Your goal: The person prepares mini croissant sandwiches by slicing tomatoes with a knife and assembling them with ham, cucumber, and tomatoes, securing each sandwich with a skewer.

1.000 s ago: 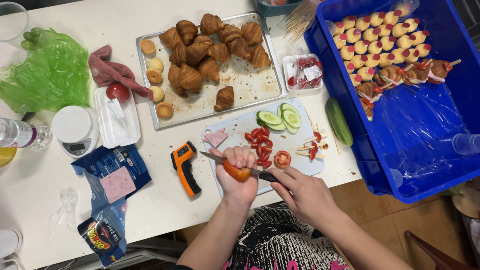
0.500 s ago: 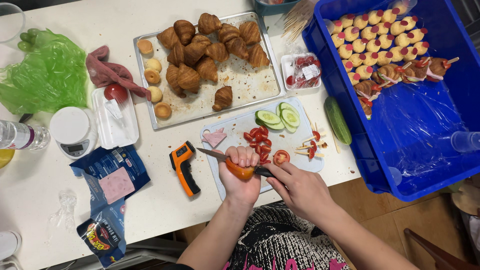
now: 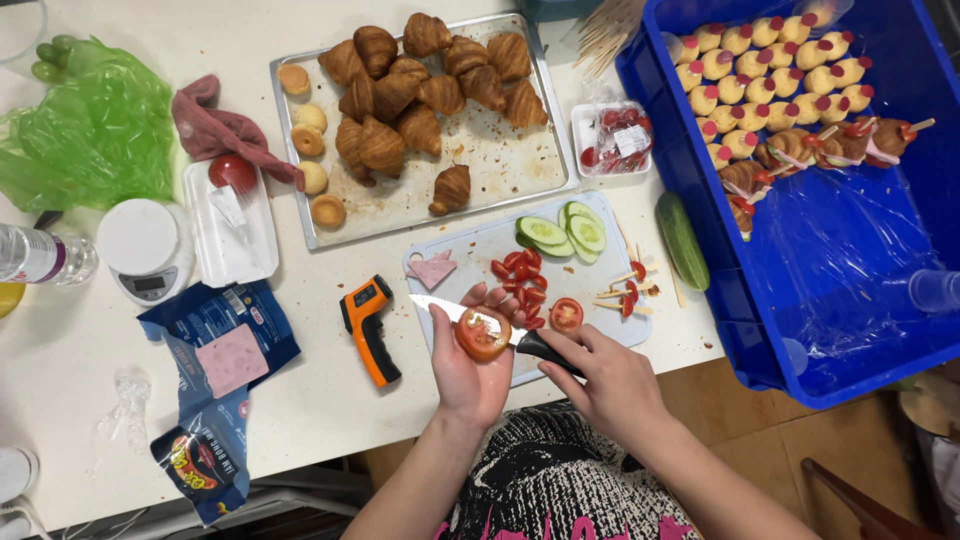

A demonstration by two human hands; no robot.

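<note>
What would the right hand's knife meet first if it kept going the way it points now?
Held by the right hand, the knife points up-left, passing the cut tomato in the left hand. Beyond its tip, the orange thermometer gun probably comes first, though depth is unclear.

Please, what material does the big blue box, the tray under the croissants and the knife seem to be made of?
The blue crate looks like moulded plastic: uniform colour, thick smooth walls. The baking tray seems thin metal, probably aluminium: dull silver with a rolled rim. The knife, held by the right hand, appears to have a serrated steel blade, pale and shiny, with a black handle, likely plastic.
</note>
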